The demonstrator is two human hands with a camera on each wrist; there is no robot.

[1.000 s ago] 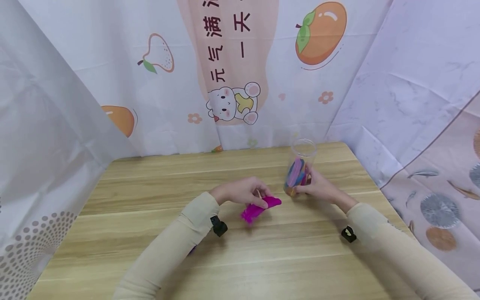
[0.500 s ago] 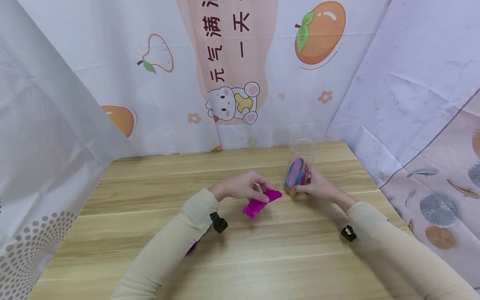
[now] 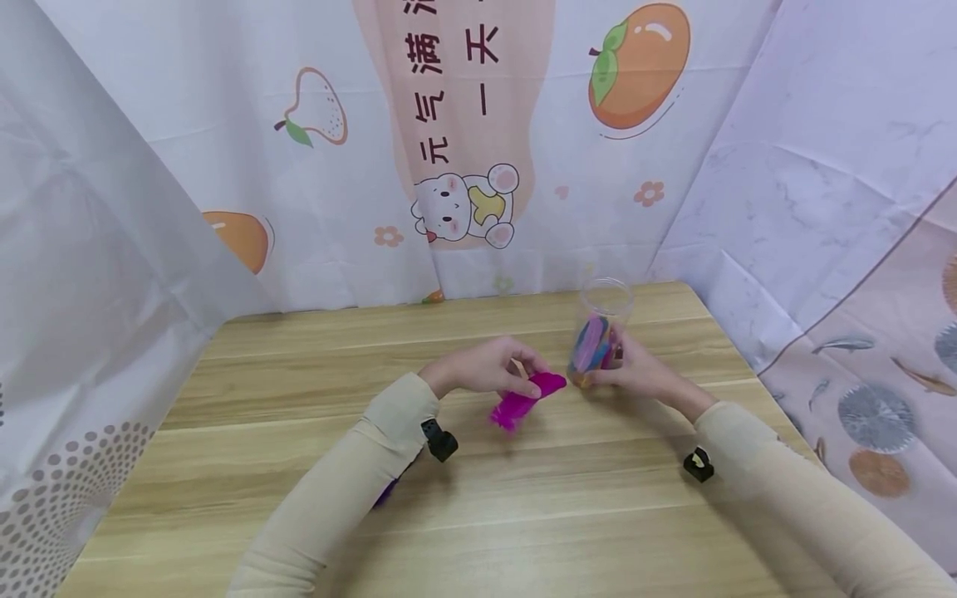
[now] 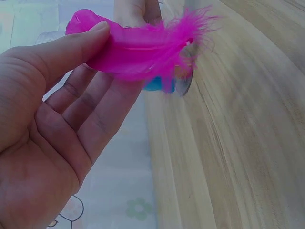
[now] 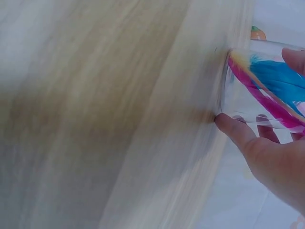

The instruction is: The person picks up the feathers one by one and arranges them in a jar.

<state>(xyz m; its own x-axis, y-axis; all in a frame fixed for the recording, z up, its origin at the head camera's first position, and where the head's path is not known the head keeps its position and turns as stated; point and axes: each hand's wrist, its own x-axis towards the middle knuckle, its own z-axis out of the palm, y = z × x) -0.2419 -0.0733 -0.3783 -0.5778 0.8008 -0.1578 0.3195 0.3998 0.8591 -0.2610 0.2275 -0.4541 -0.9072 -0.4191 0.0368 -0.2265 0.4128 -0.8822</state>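
Observation:
My left hand [image 3: 495, 366] pinches a magenta feather [image 3: 523, 405] between thumb and fingers, above the table and left of a clear cup [image 3: 607, 310]. In the left wrist view the feather [image 4: 128, 52] lies across the fingertips, its fluffy end to the right. The cup stands upright at the back right, with blue, pink and orange feathers [image 3: 591, 342] inside. My right hand [image 3: 637, 371] grips its lower right side. In the right wrist view the fingers wrap the cup low, one fingertip near its base, with blue and magenta feathers [image 5: 279, 81] showing through the wall.
A dark purple feather [image 3: 385, 493] lies on the wooden table [image 3: 478, 531], partly hidden under the left forearm. A printed curtain [image 3: 329, 249] hangs along the table's back edge, and more cloth [image 3: 837, 274] hangs at the right. Both sleeves carry black wrist straps [image 3: 439, 442].
My left hand has risen slightly and shifted right with the magenta feather, closer to the cup. More of the purple feather shows beside the left sleeve. My right hand keeps its hold on the cup.

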